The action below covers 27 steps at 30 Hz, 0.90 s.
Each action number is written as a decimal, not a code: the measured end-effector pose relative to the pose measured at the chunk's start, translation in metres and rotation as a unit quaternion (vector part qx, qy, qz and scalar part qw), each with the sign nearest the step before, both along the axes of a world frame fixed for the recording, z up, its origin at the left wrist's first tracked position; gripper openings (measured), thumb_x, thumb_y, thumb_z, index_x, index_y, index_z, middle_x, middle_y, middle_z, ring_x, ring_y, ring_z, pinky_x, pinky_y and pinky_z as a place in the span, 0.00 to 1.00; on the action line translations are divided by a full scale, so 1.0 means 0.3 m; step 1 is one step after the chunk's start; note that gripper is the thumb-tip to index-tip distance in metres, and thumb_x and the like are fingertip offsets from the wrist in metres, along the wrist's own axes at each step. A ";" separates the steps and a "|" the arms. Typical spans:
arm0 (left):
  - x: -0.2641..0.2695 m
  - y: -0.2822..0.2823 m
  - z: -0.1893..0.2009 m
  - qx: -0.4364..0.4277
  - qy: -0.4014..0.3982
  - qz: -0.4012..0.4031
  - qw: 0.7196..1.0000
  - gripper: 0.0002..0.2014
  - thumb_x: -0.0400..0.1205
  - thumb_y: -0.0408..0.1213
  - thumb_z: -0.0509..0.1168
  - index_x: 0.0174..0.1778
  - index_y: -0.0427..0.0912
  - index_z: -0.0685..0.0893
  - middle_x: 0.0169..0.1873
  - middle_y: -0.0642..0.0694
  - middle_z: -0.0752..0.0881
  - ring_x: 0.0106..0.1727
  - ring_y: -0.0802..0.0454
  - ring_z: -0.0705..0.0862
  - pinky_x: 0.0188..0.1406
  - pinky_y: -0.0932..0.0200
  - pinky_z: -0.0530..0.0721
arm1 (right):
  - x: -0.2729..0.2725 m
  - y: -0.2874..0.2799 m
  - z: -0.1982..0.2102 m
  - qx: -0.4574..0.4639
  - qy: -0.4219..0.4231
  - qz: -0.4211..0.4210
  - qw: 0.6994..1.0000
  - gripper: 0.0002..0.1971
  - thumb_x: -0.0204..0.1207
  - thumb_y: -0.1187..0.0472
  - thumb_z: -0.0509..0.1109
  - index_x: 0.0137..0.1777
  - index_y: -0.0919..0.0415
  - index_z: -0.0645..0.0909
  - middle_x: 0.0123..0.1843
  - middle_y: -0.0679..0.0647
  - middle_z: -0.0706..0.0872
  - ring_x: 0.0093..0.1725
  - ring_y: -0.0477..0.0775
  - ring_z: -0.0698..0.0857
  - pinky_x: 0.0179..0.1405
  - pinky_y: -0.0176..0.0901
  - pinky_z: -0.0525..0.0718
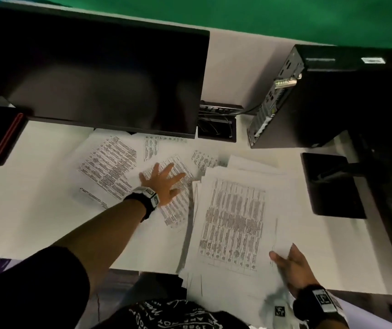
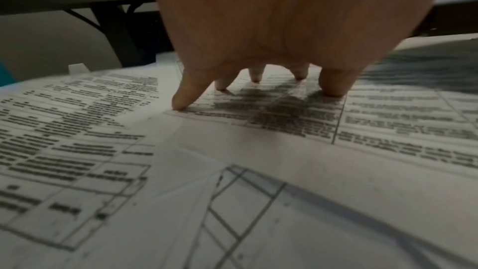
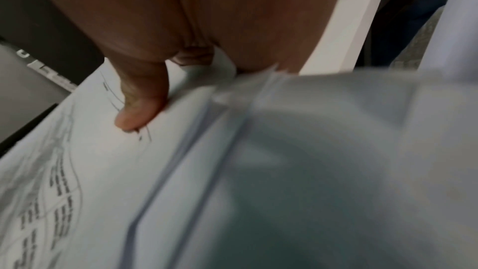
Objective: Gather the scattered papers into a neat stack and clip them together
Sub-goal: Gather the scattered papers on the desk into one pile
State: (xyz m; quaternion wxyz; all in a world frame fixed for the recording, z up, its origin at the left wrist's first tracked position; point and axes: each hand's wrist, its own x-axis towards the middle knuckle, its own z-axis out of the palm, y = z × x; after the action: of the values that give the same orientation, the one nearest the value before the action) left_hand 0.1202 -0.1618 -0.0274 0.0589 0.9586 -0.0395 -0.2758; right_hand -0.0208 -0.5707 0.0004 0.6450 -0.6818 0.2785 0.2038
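While the left hand presses spread, straight fingers on loose papers at eleven o'clock, the right hand pinches the stack. Its thumb lies on top, at five o'clock.

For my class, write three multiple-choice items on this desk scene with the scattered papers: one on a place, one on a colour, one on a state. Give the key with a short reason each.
1. Where does the left hand rest?
A. On a printed sheet below the monitor
B. On the computer tower
C. Off the desk

2. What colour is the surface behind the desk?
A. Red
B. Green
C. Yellow

3. How does the right hand meet the pile of papers?
A. Flat, away from it
B. Fist beside it
C. Gripping its near right corner

Key:
1 A: its spread fingers press the printed sheet in front of the monitor.
2 B: the green backdrop spans the top.
3 C: the thumb lies on top of the pile.
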 end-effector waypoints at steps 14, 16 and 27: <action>-0.235 0.411 0.079 -0.050 -0.247 0.375 0.892 0.30 0.77 0.54 0.67 0.75 0.49 0.71 0.78 0.40 0.64 0.76 0.37 0.67 0.73 0.31 0.66 | 0.094 0.140 -0.057 -0.162 0.018 0.051 0.985 0.11 0.76 0.75 0.74 0.57 0.73 0.82 0.43 0.60 0.90 0.40 0.54 0.87 0.41 0.44 0.81; -0.250 0.536 0.089 -0.026 -0.175 0.598 0.782 0.44 0.75 0.61 0.67 0.81 0.39 0.62 0.80 0.36 0.58 0.80 0.35 0.59 0.77 0.33 0.60 | 0.102 0.147 -0.053 -0.189 0.016 0.066 0.980 0.10 0.76 0.74 0.73 0.55 0.70 0.81 0.43 0.59 0.89 0.41 0.55 0.86 0.45 0.44 0.81; -0.200 0.554 0.093 -0.107 -0.023 0.563 0.819 0.46 0.74 0.58 0.69 0.83 0.55 0.52 0.83 0.36 0.44 0.83 0.33 0.45 0.76 0.30 0.54 | 0.082 0.228 -0.054 -0.234 0.035 0.085 0.968 0.10 0.74 0.67 0.75 0.53 0.64 0.80 0.49 0.61 0.89 0.51 0.63 0.89 0.62 0.62 0.85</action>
State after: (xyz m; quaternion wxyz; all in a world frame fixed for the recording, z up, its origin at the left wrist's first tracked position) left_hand 0.0601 0.0045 0.0004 0.3047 0.8078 0.4765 -0.1661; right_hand 0.0038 -0.5024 -0.0157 0.4378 -0.8274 0.2816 0.2110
